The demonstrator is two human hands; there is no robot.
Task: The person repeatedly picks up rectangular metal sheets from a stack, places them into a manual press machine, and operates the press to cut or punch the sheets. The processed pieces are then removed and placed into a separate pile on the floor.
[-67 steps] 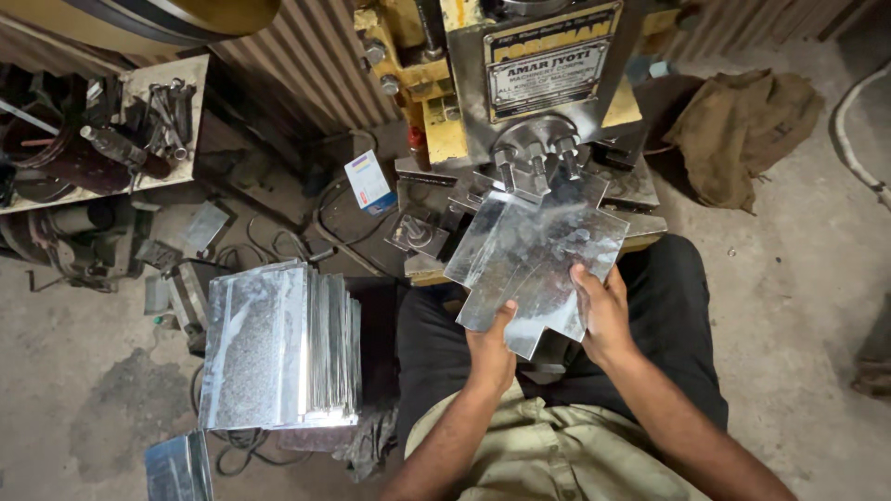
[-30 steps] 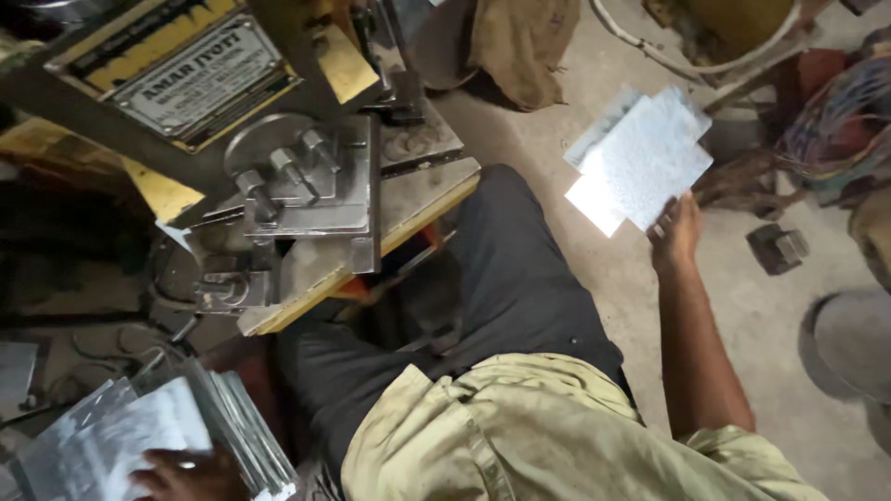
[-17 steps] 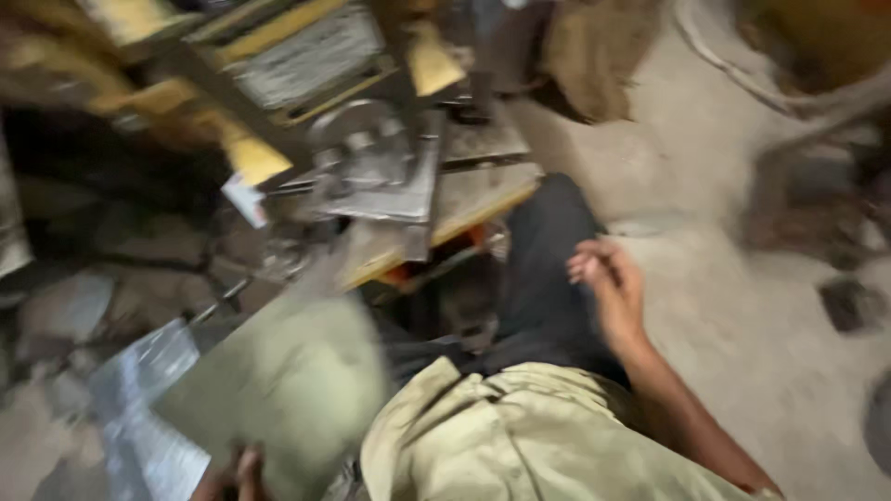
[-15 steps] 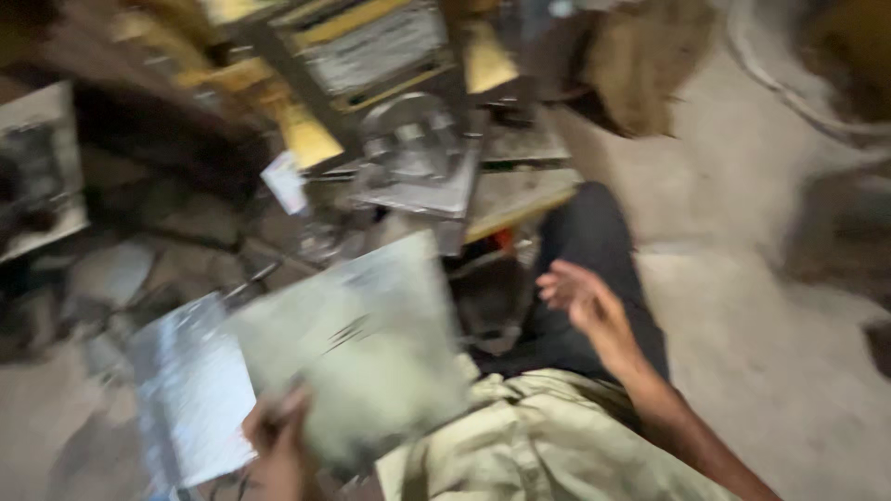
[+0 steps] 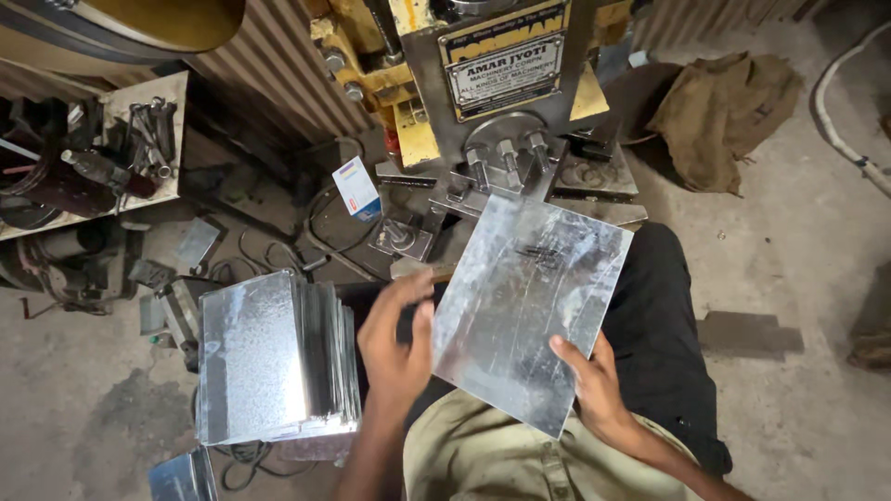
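The right hand (image 5: 599, 390) gripped a flat, shiny rectangular sheet of galvanised metal (image 5: 531, 301) at its lower right edge, with the thumb lying across the upper face and the fingers hidden beneath. The sheet was held tilted above the person's lap, over the black trousers (image 5: 659, 334), and its far end reached toward the bed of the grey and yellow press machine (image 5: 492, 111). The left hand (image 5: 397, 339) was open, with its fingers spread and slightly curled against the sheet's left edge; whether it truly pressed the metal or only hovered beside it could not be told.

To the left of the left hand, a stack of similar shiny metal sheets (image 5: 274, 357) stood on the concrete floor (image 5: 817, 260), close to the person's knee. A further small piece of the same metal (image 5: 181, 475) lay just in front of the stack, at the lower edge of the view. A small white and blue carton (image 5: 356, 187) sat near the machine's base, among dark cables. On the far left, a pale wooden shelf (image 5: 139, 102) carried dark metal tools and parts. A crumpled brown sack (image 5: 724, 116) lay on the floor to the right of the machine, well apart from both hands.
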